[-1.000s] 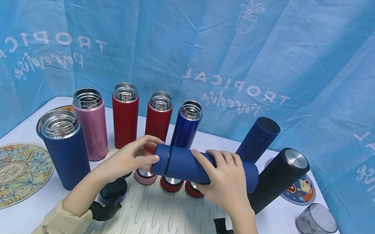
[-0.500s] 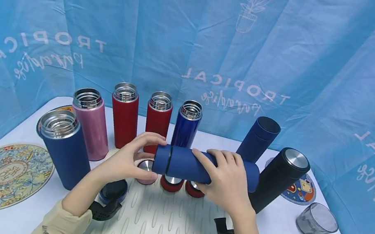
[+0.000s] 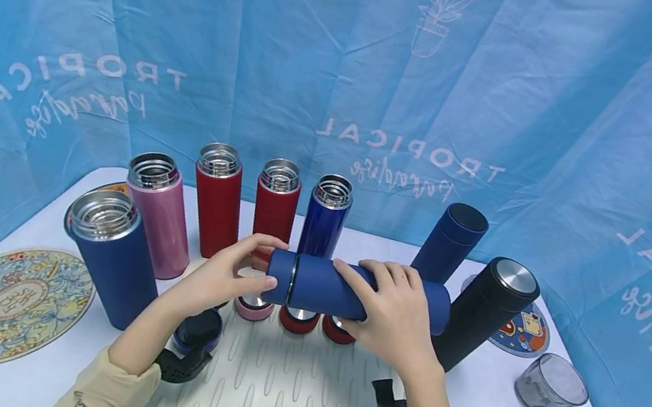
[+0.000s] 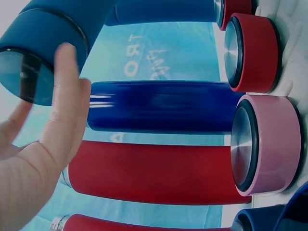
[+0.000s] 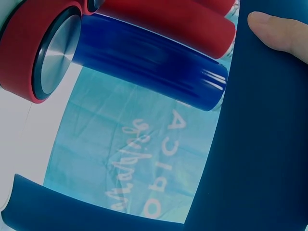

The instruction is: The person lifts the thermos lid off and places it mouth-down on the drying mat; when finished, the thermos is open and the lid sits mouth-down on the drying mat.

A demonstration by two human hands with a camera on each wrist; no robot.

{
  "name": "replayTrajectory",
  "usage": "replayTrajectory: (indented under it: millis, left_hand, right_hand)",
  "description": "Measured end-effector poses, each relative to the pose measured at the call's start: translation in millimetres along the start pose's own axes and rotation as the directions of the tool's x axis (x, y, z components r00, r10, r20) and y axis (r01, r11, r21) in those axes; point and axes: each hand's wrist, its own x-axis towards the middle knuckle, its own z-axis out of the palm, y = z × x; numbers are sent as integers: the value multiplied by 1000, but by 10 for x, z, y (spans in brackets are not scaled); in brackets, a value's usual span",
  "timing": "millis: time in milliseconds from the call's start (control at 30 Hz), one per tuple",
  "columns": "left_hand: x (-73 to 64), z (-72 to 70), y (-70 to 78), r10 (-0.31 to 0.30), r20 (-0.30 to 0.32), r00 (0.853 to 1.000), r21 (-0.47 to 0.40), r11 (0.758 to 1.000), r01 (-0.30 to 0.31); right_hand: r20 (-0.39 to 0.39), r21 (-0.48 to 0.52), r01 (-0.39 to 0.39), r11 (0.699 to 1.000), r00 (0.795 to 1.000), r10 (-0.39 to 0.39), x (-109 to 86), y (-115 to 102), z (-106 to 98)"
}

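A matte blue thermos (image 3: 314, 285) is held lengthwise above the ridged mat, its lid end towards the left. My right hand (image 3: 395, 310) grips its body from above, and the right thumb (image 5: 269, 29) lies along the blue wall in the right wrist view. Thumb and fingers of my left hand (image 3: 217, 282) pinch the blue lid (image 3: 279, 277). A thin shiny ring shows at the seam between lid and body. In the left wrist view, fingers lie against the lid (image 4: 36, 36), whose glossy dark end faces the camera. The right fingers' far side is hidden.
Uncapped bottles stand behind: red (image 3: 214, 213), another red (image 3: 274, 212), glossy blue (image 3: 323, 225), pink (image 3: 161, 225), wide blue (image 3: 114, 268). Capped blue (image 3: 448, 243) and black (image 3: 479, 314) thermoses stand right, near a glass (image 3: 551, 385). Loose lids (image 3: 297, 322) line the mat (image 3: 292, 394).
My left thumb came off the lid half a second ago and is back against it now. The seam ring looks brighter. My right hand and the thermos have barely moved.
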Motion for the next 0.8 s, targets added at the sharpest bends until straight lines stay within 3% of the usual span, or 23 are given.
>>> replayTrajectory:
  millis: [100, 233, 333, 433, 567, 633, 800]
  left_hand:
    - [15, 9, -13, -44, 1, 999, -21, 999, 44]
    - [18, 14, -13, -52, 14, 999, -44, 998, 53]
    - [7, 12, 1, -23, 29, 999, -59, 998, 24]
    - [0, 9, 5, 64, 34, 997, -49, 997, -62]
    - [2, 7, -1, 172, 35, 984, -26, 985, -171]
    - [2, 10, -1, 191, 36, 981, -27, 981, -190]
    - [-8, 19, 17, 170, 33, 985, -23, 985, -169]
  right_hand:
    - [-3, 3, 3, 1000, 1000, -3, -2, -5, 2]
    - [-5, 1, 6, 1000, 1000, -6, -1, -4, 4]
    - [-4, 1, 5, 1000, 1000, -5, 0, -1, 7]
    - [-2, -3, 2, 1000, 1000, -2, -2, 8, 8]
    - [4, -9, 1, 1000, 1000, -1, -6, 21, 10]
    - [5, -11, 2, 1000, 1000, -2, -7, 23, 12]
    - [1, -10, 3, 1000, 1000, -3, -3, 19, 9]
